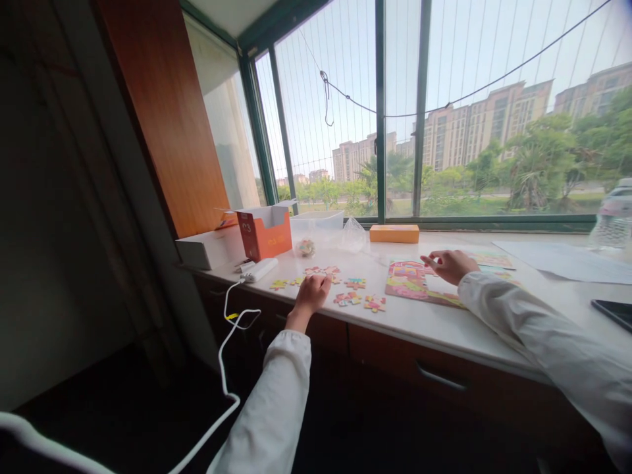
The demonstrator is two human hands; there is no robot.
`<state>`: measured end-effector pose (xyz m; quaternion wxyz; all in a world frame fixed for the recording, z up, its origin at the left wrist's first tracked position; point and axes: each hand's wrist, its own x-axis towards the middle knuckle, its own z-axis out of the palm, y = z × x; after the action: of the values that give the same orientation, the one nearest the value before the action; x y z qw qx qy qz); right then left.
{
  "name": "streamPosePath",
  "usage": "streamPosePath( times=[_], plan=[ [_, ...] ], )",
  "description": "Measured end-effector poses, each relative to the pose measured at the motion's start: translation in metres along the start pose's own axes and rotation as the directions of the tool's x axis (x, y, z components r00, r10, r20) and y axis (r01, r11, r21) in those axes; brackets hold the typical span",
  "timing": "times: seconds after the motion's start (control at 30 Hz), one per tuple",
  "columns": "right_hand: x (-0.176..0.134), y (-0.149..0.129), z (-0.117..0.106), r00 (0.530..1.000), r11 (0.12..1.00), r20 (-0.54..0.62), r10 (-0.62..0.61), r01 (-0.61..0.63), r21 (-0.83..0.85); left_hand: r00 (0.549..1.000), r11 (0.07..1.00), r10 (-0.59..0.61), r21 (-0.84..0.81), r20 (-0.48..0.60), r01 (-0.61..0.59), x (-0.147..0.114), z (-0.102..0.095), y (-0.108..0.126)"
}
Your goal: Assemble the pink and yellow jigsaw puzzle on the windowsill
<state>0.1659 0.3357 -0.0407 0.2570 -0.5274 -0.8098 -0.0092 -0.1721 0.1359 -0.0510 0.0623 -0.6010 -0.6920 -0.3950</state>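
While the left hand sits at the loose puzzle pieces, the right hand is over the puzzle board. Left grip: fingers curled inward, gap to thumb not visible; can't tell if it has hold of a piece. Right grip: fingers bent, thumb and index tips near each other, pointing left; can't tell if anything is pinched between them, or whether the hand touches the board.

Pieces lie around the left hand: some just beyond it, a few to its left, others just to its right, toward the board. Board is flat on the white counter, below the right hand and reaching out to its left, partly covered by hand and sleeve. Picture on it is partly filled, pale area beside the fingers.

Beyond the left hand: clear tub, plastic bag. Farther left of it: red carton, white power strip with a cable hanging off the edge. Orange box is beyond the right hand, to its left. Right of that hand: paper sheets, phone, bottle.
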Motion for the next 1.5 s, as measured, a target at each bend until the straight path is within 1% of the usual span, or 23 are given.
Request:
streamPosePath(
  times=[0.2,0.33,0.47,0.77,0.83,0.97,1.17,1.23,1.3,1.37,1.43,1.5],
  plan=[
    [-0.002,-0.006,-0.004,1.000,1.000,0.021,-0.007,0.008,-0.008,0.993,0.990,-0.080,-0.124,-0.087,0.069,0.008,-0.005,-0.008],
    [-0.003,-0.009,-0.006,0.999,1.000,0.034,-0.020,0.020,-0.004,0.985,0.979,-0.130,-0.171,-0.111,0.110,0.009,-0.006,-0.012],
    [-0.005,-0.012,-0.008,0.999,0.999,0.036,-0.041,0.040,0.008,0.978,0.966,-0.171,-0.213,-0.116,0.144,0.008,-0.005,-0.011],
    [-0.004,-0.016,-0.008,0.996,0.997,0.037,-0.075,0.075,0.026,0.978,0.960,-0.188,-0.227,-0.089,0.163,0.007,-0.008,-0.007],
    [-0.004,-0.017,-0.008,0.996,0.997,0.044,-0.074,0.073,0.021,0.978,0.961,-0.182,-0.228,-0.099,0.156,0.006,-0.009,-0.006],
    [-0.006,-0.022,-0.010,0.995,0.996,0.055,-0.086,0.086,0.015,0.985,0.966,-0.131,-0.239,-0.115,0.100,0.006,-0.009,-0.006],
    [-0.008,-0.031,-0.012,0.988,0.990,0.070,-0.139,0.139,0.008,0.989,0.976,-0.091,-0.206,-0.120,0.064,0.006,-0.007,-0.004],
    [-0.010,-0.037,-0.012,0.982,0.984,0.060,-0.177,0.177,0.015,0.994,0.982,-0.058,-0.186,-0.095,0.040,0.005,-0.010,-0.002],
    [-0.015,-0.047,-0.012,0.966,0.966,0.057,-0.253,0.250,0.065,1.000,0.990,0.001,-0.143,-0.027,-0.005,0.000,-0.014,0.001],
    [-0.022,-0.062,-0.012,0.931,0.924,0.061,-0.360,0.346,0.163,0.997,0.996,0.046,-0.080,0.066,-0.041,-0.008,-0.021,0.003],
    [-0.031,-0.079,-0.012,0.879,0.853,0.058,-0.474,0.441,0.280,0.987,0.997,0.067,-0.039,0.147,-0.062,-0.015,-0.027,0.004],
    [-0.040,-0.095,-0.011,0.814,0.767,0.046,-0.579,0.524,0.370,0.973,0.995,0.093,-0.050,0.213,-0.084,-0.020,-0.031,0.006]
  ],
)
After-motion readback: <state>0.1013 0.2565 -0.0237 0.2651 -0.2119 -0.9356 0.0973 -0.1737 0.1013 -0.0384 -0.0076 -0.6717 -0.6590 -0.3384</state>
